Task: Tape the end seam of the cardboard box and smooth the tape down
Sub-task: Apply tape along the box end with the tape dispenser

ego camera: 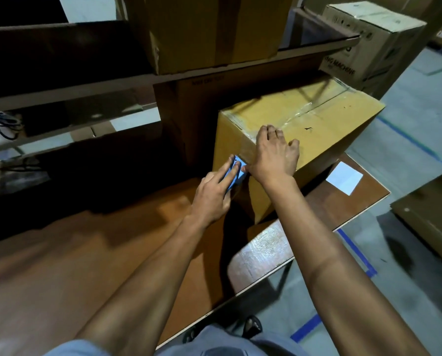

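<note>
A yellow-brown cardboard box [325, 129] stands on the wooden table [112, 253], with clear tape [307, 109] along its top seam and down the near end. My left hand [214, 196] holds a small blue tool [236, 176] pressed against the box's near end face, two fingers stretched over it. My right hand [275, 152] lies flat over the top front edge of the box, fingers spread on the tape, thumb down by the blue tool.
A dark brown box [189, 111] stands behind the yellow one. A shelf [68, 83] with another box [214, 29] crosses the back. A printed carton [374, 42] sits at the right rear. A white paper sheet [344, 178] lies near the table's right edge.
</note>
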Tool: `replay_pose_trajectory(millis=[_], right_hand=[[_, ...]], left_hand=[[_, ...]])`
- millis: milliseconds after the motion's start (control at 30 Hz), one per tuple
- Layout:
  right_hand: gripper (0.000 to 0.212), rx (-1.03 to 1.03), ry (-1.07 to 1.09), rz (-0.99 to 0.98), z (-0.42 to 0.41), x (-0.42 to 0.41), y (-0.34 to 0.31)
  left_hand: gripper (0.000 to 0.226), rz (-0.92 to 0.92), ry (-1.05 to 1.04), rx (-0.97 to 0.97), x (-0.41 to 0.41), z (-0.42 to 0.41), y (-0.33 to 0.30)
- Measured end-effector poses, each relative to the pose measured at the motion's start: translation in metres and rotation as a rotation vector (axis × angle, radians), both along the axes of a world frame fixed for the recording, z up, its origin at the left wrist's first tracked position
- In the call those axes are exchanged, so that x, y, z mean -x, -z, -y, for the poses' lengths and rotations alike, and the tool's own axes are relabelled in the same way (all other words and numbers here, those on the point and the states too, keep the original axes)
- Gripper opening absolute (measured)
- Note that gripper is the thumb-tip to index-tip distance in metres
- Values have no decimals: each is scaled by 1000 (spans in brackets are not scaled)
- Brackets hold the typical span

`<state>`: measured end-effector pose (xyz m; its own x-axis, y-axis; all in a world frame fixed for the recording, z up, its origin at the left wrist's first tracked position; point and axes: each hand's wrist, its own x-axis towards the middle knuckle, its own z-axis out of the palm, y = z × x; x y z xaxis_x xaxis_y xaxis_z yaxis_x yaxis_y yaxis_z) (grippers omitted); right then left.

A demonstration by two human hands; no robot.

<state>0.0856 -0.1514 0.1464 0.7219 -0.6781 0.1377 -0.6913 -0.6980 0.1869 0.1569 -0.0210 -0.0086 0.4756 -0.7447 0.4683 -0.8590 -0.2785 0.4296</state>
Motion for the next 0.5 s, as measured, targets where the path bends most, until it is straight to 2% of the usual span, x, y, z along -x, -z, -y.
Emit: replay_pose_trajectory(millis=[167, 500], right_hand=[[122, 25, -12, -8, -2, 1, 2], [109, -25, -42, -17, 2, -1, 3]], left_hand=[[97, -41, 16, -75, 2, -1, 10], [78, -21, 36, -41, -7, 1, 10]])
